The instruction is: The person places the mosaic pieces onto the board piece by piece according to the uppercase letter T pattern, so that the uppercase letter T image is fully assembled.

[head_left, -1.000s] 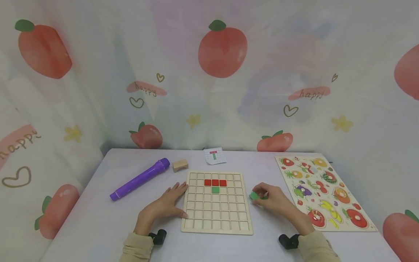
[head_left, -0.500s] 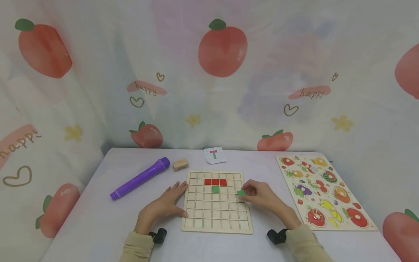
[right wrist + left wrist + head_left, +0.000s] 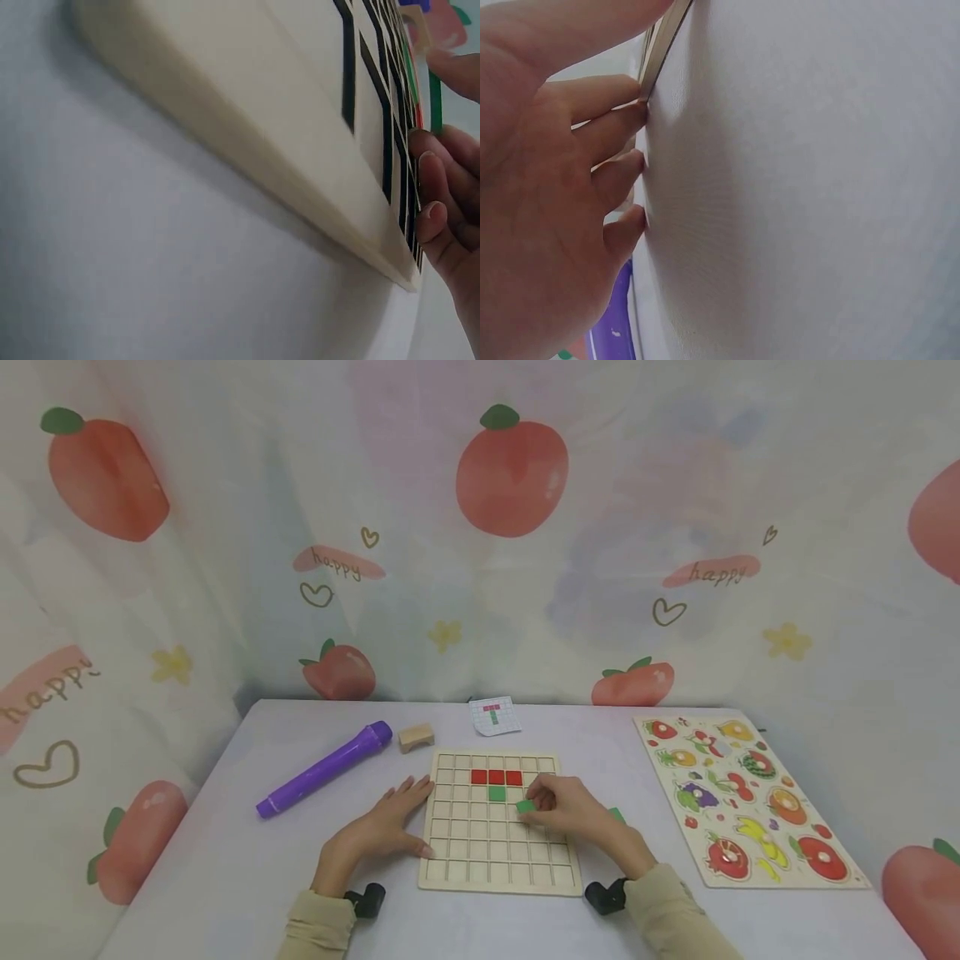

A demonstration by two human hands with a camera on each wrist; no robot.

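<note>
A square wooden grid board (image 3: 459, 852) lies mid-table in the head view. Three red tiles (image 3: 496, 777) fill a row near its top, with one green tile (image 3: 497, 793) directly below the middle one. Above the board, my right hand (image 3: 570, 810) pinches a second green square tile (image 3: 525, 807); edge-on, this held tile (image 3: 435, 101) shows between thumb and fingers in the right wrist view. My left hand (image 3: 378, 827) rests spread beside the board, its fingertips and thumb touching the left edge. Another green tile (image 3: 617, 815) is partly hidden behind my right wrist.
A purple microphone-shaped toy (image 3: 326, 770) and a small wooden block (image 3: 416, 737) lie at the back left. Behind the board is a card (image 3: 506, 723) with a red and green T pattern. A fruit puzzle board (image 3: 720, 847) occupies the right side.
My right hand has moved left from beside the board to above it, carrying the green tile. A green tile left on the table has come into view. My left hand stays put.
</note>
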